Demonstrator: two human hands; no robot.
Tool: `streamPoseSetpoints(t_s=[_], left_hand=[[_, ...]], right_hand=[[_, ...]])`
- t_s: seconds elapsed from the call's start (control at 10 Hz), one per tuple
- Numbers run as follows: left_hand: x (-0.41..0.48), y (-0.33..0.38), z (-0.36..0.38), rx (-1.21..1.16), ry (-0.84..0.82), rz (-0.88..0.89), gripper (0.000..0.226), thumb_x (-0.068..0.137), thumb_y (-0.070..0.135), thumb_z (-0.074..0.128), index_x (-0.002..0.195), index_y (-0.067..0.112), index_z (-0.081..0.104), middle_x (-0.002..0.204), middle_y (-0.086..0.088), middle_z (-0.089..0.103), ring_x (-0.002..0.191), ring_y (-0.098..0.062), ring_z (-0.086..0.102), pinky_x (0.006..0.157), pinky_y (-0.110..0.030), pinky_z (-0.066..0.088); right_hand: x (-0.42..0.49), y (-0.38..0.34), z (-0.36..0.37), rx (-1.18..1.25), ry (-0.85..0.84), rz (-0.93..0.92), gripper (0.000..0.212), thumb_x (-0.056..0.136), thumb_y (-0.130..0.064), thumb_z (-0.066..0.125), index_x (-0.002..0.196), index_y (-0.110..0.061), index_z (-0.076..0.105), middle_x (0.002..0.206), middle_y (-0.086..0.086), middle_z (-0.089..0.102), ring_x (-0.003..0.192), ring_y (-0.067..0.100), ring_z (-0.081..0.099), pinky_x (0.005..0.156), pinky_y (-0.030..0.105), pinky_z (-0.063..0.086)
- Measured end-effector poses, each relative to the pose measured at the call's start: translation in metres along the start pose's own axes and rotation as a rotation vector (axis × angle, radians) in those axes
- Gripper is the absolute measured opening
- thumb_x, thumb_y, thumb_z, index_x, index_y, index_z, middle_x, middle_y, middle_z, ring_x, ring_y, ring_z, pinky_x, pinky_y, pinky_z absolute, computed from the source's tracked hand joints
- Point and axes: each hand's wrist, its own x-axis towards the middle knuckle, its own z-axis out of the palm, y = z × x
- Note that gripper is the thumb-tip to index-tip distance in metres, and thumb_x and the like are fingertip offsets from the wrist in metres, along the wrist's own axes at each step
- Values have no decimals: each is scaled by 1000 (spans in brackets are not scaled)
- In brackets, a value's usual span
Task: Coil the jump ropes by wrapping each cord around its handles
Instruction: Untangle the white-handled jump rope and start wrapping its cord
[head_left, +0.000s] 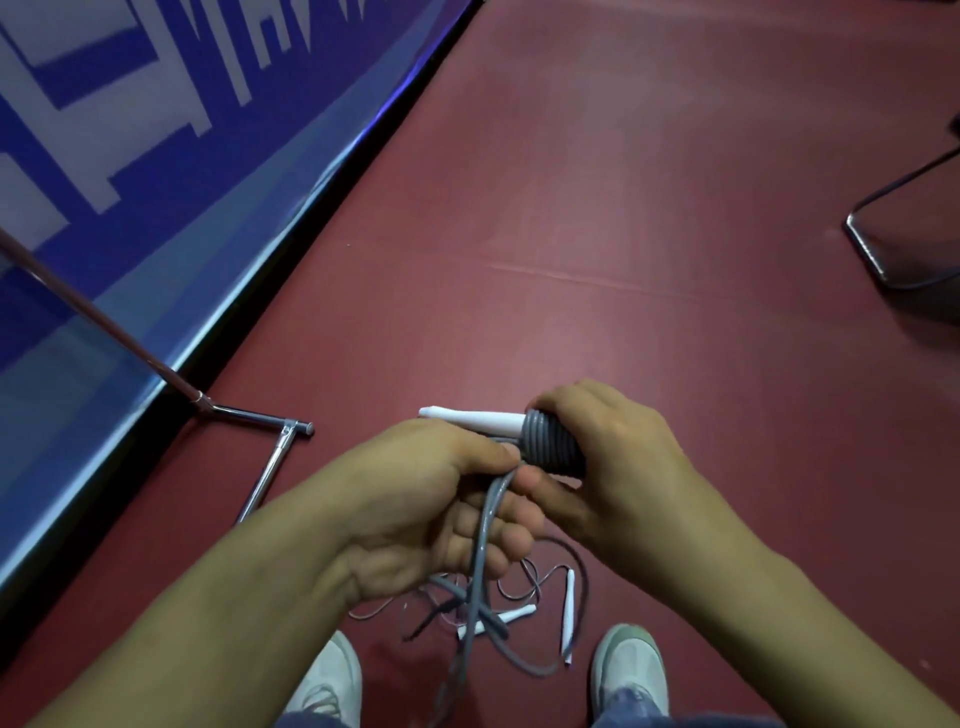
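- We stand on a red floor (623, 208), with a blue banner (130, 156) at left.
- Our right hand (613, 457) grips the wrapped handles (483, 420).
- Our left hand (415, 509) holds the cord (485, 530).

Left hand (431, 499): fingers curled, thumb pinching the grey cord (480, 551).
Right hand (613, 457): wrapped round the coiled handles (550, 441), thumb pointing left.
Forearms (234, 597): bare, converging from the lower corners.
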Motion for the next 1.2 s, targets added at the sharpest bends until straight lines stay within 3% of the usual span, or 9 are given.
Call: streamPoseSetpoints(t_s=[0.2, 0.3, 0.4, 0.6, 0.8, 0.9, 1.0, 1.1, 1.2], left_hand=[[-13, 1, -12, 60, -71, 83, 32, 86, 26, 65, 57, 13, 66, 55, -13, 62, 39, -20, 58, 39, -21, 47], [-20, 1, -27, 657, 118, 271, 25, 83, 14, 74, 59, 10, 70, 55, -7, 66, 44, -12, 53, 48, -21, 41], [-15, -3, -33, 1006, 335, 345, 20, 67, 41, 69, 68, 22, 73, 58, 0, 67, 48, -10, 53, 52, -30, 47], [10, -16, -45, 959, 439, 636, 53, 62, 63, 75, 107, 38, 62, 92, 16, 70, 90, 3, 65, 80, -25, 54], [19, -18, -44, 1187, 536, 1103, 39, 79, 45, 76, 116, 38, 66, 132, 14, 54, 130, -21, 41, 99, -46, 35], [15, -10, -47, 965, 350, 1167, 26, 82, 20, 75, 108, 19, 74, 116, 8, 69, 123, -14, 56, 108, -34, 40], [15, -12, -42, 784, 212, 1009, 27, 80, 19, 77, 107, 19, 78, 113, 13, 75, 129, 3, 54, 115, -20, 33], [19, -14, -35, 704, 125, 936, 32, 82, 16, 77, 113, 24, 76, 124, 17, 71, 136, 4, 48, 116, -26, 35], [24, -12, -28, 663, 62, 843, 22, 87, 12, 72, 106, 21, 78, 104, 6, 77, 110, -9, 69, 97, -33, 53]], right_hand=[[0, -1, -6, -13, -51, 1, 20, 77, -34, 63, 90, -19, 61, 78, -5, 53, 68, 18, 49, 62, 38, 44], [0, 3, -9, -21, -108, 42, 12, 74, -32, 62, 80, -21, 60, 71, -7, 51, 65, 15, 48, 61, 35, 43], [-2, 1, -7, -36, -196, 45, 17, 73, -37, 60, 81, -22, 61, 72, -7, 53, 67, 15, 50, 61, 36, 46], [3, -2, -12, 138, -246, 234, 16, 76, -34, 79, 80, -21, 70, 61, 0, 62, 52, 13, 53, 51, 35, 48], [10, -1, -25, 556, -343, 444, 15, 77, -21, 86, 82, -10, 76, 65, 10, 67, 51, 8, 47, 50, 27, 35], [10, 0, -31, 746, -387, 480, 13, 76, -11, 85, 83, -3, 76, 62, 9, 65, 50, 14, 40, 46, 23, 30], [9, 0, -34, 893, -455, 480, 21, 65, -14, 80, 77, 1, 73, 62, 20, 57, 53, 25, 31, 45, 27, 20], [6, 2, -37, 918, -528, 444, 36, 61, -19, 82, 81, 8, 69, 65, 36, 47, 55, 35, 24, 45, 26, 18], [4, 4, -40, 958, -596, 426, 21, 63, -14, 80, 77, 0, 74, 64, 30, 50, 49, 23, 28, 42, 20, 23]])
